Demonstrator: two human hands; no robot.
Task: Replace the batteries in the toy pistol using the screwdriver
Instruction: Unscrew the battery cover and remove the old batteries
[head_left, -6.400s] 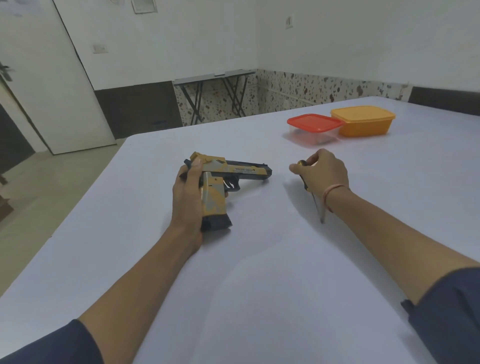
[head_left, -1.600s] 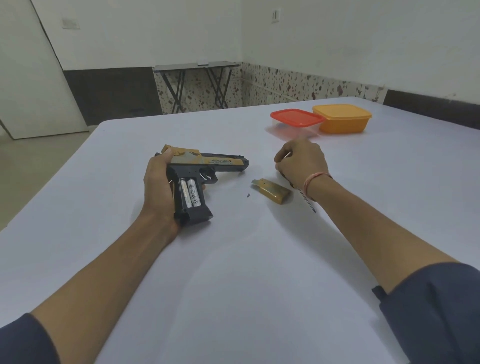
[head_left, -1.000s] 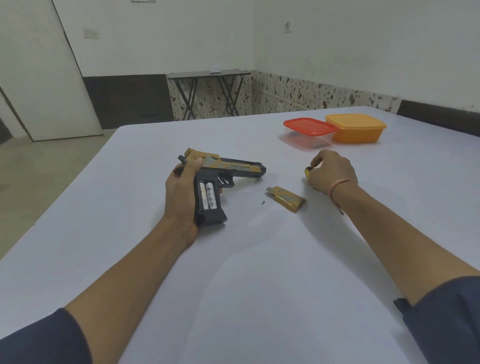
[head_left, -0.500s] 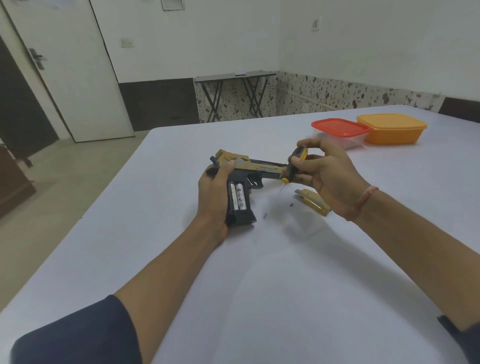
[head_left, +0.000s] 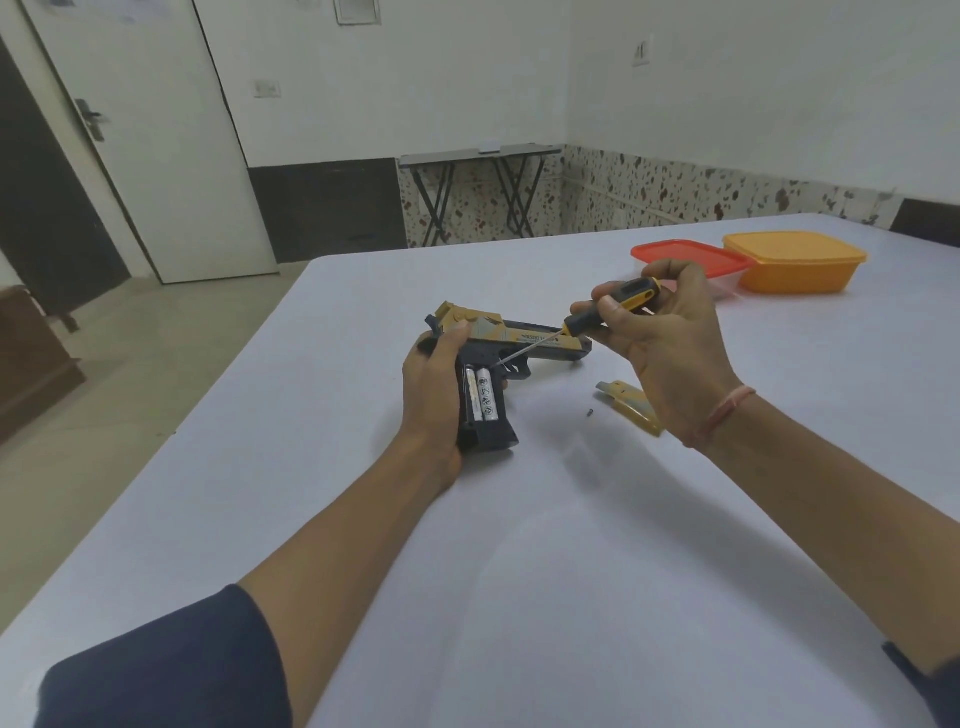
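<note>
Left hand (head_left: 435, 384) clamps toy pistol (head_left: 511, 340) grip flat on table (head_left: 571, 571); right hand (head_left: 667, 340) pinches screwdriver (head_left: 610, 306), tip at top of batteries (head_left: 484, 393); lever under end gently, don't slip; grip bay open, two cells seated; cover (head_left: 628, 408) and screw (head_left: 589, 413) just beside

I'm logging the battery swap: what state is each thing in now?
toy pistol: compartment open, gripped by left hand.
batteries: two seated in the grip.
cover: off, on table.
screw: out, on table.
screwdriver: held by right hand, tip at batteries.
red-lidded box: closed.
orange box: closed.
</note>
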